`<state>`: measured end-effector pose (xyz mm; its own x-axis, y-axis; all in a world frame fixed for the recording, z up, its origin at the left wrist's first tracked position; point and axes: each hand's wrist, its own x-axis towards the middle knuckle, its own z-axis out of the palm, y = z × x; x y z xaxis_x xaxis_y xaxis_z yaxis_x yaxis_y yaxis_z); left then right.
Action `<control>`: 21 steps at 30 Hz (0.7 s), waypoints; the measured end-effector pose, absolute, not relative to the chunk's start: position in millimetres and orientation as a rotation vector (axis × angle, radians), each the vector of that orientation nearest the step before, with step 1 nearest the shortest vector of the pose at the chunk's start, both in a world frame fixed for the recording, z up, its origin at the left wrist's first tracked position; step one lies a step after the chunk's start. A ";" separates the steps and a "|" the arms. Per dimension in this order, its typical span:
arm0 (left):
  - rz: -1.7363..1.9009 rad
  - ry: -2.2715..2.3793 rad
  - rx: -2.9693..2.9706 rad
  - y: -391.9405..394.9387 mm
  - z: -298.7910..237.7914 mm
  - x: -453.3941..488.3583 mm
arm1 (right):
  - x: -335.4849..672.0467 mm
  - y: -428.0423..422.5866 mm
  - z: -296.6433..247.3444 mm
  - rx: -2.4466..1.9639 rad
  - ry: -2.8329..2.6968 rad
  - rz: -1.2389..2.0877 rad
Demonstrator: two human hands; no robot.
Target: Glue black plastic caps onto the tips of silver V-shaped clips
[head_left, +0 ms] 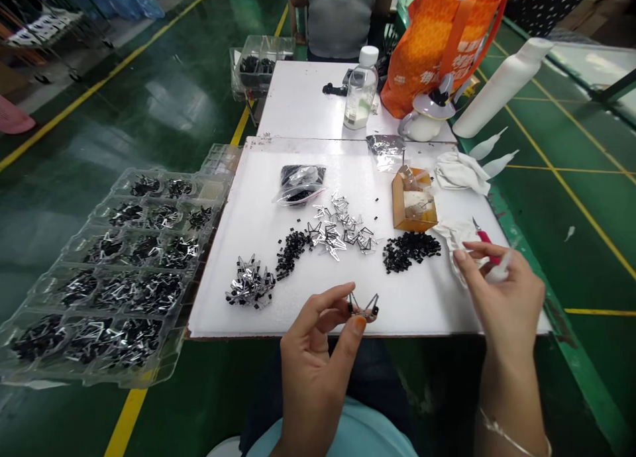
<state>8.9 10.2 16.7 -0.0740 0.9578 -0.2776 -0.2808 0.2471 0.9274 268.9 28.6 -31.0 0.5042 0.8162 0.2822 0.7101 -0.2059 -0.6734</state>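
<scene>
My left hand is closed, pinching a small V-armed metal clip with black ends between thumb and fingertips above the table's front edge. My right hand, at the right side, curls round a small translucent white piece, seemingly a dropper; its full shape is hidden. Beside those fingers is a red-handled pointed tool; whether it is touched I cannot tell. Loose metal clips lie mid-table, between two heaps of small black pieces. Another pile of clips with black ends lies at left.
A clear compartment tray of clips stands left of the white table. Further back are a bagged black-parts packet, a wooden box, white cloths, a clear bottle and an orange bag. A person sits ahead.
</scene>
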 end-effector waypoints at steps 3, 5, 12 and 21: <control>1.185 1.189 0.720 11.4 15.3 9.4 | 294.5 37.4 -30.9 -2.141 -1.341 0.141; 1.159 1.177 0.749 12.1 14.0 9.1 | 301.0 36.9 -32.7 -2.192 -1.395 0.166; 1.134 1.242 0.784 11.0 12.4 6.9 | 304.7 23.4 -34.9 -2.106 -1.238 0.157; 1.180 1.189 0.860 10.4 19.5 15.5 | 247.4 11.0 2.8 -1.538 -0.817 0.047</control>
